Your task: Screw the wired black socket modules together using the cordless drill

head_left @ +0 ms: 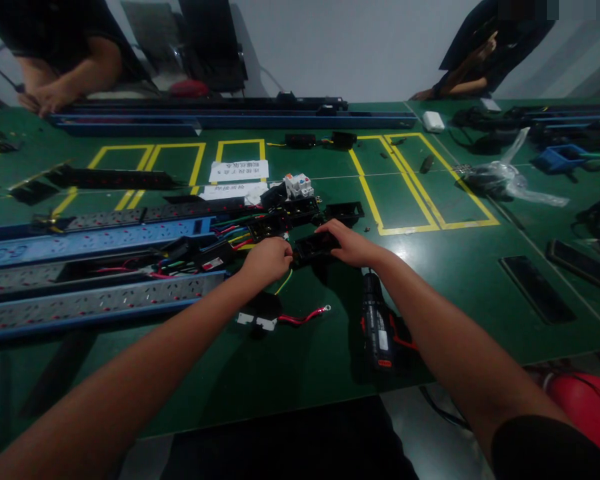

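My left hand (267, 259) is closed like a fist at the left end of a small black socket module (314, 247), pinching something I cannot make out. My right hand (347, 243) grips the same module from the right, fingers curled over its top. A yellow-green wire (283, 283) hangs below the left hand. Long blue and grey power strips (95, 263) with coloured wiring lie to the left. More black modules (300, 213) and a white breaker (299, 185) sit just beyond my hands.
A black and red power screwdriver (377, 323) lies between my arms, with a red lugged wire (305, 316) to its left. Yellow tape boxes (420, 187) mark the green table. Other people stand at the far left (65, 67) and far right (480, 60). A blue bin (560, 159) is at right.
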### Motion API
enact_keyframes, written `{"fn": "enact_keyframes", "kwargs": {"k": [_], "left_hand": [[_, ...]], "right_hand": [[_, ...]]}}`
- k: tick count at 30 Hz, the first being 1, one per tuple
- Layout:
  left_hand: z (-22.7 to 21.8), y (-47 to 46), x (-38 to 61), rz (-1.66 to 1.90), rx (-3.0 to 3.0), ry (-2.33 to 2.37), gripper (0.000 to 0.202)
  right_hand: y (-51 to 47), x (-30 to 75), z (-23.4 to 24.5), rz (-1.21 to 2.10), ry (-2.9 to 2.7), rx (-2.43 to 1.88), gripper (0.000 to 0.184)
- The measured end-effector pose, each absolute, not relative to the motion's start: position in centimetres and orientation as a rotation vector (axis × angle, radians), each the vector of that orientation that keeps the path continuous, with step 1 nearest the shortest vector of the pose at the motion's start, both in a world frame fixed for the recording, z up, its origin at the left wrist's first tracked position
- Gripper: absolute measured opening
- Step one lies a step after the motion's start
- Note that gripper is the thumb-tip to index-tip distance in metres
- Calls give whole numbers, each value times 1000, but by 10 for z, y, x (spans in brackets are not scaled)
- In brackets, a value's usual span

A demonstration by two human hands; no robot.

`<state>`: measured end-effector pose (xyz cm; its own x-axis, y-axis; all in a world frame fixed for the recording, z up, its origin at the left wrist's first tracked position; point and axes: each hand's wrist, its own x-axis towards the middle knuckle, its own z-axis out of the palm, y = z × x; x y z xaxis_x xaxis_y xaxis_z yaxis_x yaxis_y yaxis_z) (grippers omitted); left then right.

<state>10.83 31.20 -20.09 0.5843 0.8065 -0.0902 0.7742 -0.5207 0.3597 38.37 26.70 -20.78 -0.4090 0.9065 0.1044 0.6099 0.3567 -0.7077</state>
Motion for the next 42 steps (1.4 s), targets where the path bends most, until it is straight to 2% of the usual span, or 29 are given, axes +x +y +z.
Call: {"fn": "enact_keyframes", "kwargs": {"k": [7, 19, 25, 35, 42], "left_hand": [[-213, 315, 101, 307, 2315, 1188, 8], [-221, 318, 98, 335, 2211, 1194, 7], [-211, 317, 102, 196, 2206, 1300, 13], [-203, 306, 116, 143, 2490, 1314, 14], [-211, 306, 112, 271, 2330, 1342, 14]], "right_hand": [[270, 386, -213, 813, -2139, -1319, 70], [270, 385, -214, 795, -2146, -1308, 70], [271, 385, -214, 818, -2126, -1320, 71], [271, 385, -215, 812, -2139, -1326, 71], [270, 384, -214, 820, -2127, -1323, 71]]}}
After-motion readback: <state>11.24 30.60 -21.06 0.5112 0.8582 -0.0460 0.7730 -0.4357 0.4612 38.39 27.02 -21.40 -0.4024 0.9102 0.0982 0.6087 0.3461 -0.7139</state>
